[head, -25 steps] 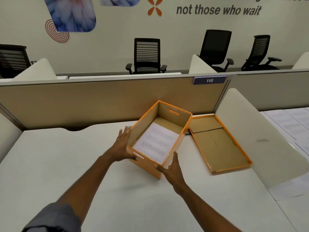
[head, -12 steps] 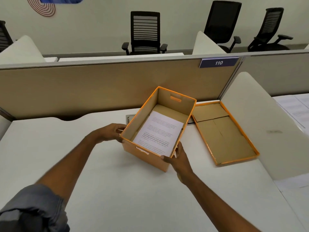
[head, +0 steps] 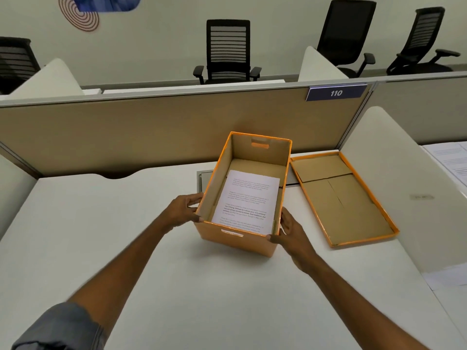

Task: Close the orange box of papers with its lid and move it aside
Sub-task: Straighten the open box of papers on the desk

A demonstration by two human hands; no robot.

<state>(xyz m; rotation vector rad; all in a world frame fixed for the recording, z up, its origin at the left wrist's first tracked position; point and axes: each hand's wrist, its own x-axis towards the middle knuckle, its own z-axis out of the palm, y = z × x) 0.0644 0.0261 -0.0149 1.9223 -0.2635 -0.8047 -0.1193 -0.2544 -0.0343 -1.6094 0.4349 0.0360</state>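
While the orange box [head: 236, 239] sits open on the white desk [head: 151, 286], both hands press against its near corners. The left hand [head: 183, 210] cups the left wall with fingers curled along it and the thumb at the near rim; the right hand [head: 290, 234] lies flat on the right wall, thumb hooked round the front corner. Neither hand is closed into a fist (each is spread just wide enough to clasp the cardboard between them). Inside the box lies a sheet of printed paper [head: 249, 200] on the bottom. The lid [head: 341, 198] rests upside down on the desk just right of the box, its near left edge almost touching it. A tan partition [head: 126, 132] with a "110" sign [head: 336, 92] stands behind, a white divider [head: 404, 185] at the right, and black office chairs [head: 228, 51] line the far wall.
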